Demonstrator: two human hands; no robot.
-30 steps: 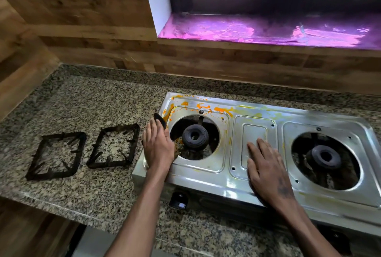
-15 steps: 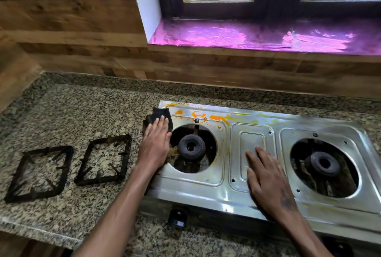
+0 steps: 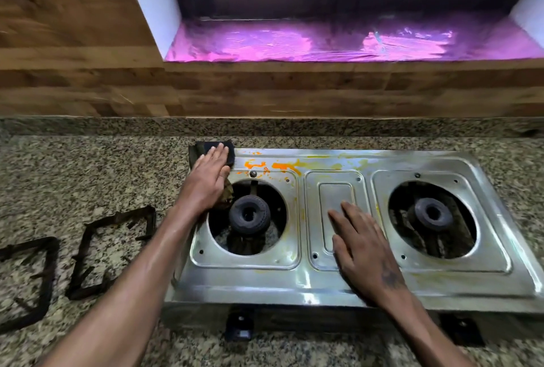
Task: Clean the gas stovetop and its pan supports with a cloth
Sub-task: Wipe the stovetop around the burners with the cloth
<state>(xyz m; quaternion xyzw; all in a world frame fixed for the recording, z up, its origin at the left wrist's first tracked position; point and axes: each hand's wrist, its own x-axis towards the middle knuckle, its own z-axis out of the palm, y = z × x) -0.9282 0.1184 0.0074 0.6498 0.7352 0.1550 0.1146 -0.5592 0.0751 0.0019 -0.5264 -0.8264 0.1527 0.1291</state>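
Left hand, fingers flat, presses the dark cloth onto the stovetop's far-left corner.

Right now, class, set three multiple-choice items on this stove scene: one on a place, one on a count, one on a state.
1. Where is the dark cloth?
A. stove's far left corner
B. window sill
C. over the right burner

2. How many pan supports lie on the counter?
A. one
B. two
C. four

3. How does the right hand lie?
A. fist
B. flat on the stove
C. gripping a burner

Answers: 1 A, left hand presses it there; 2 B, one beside another; 3 B, fingers spread on the stove.
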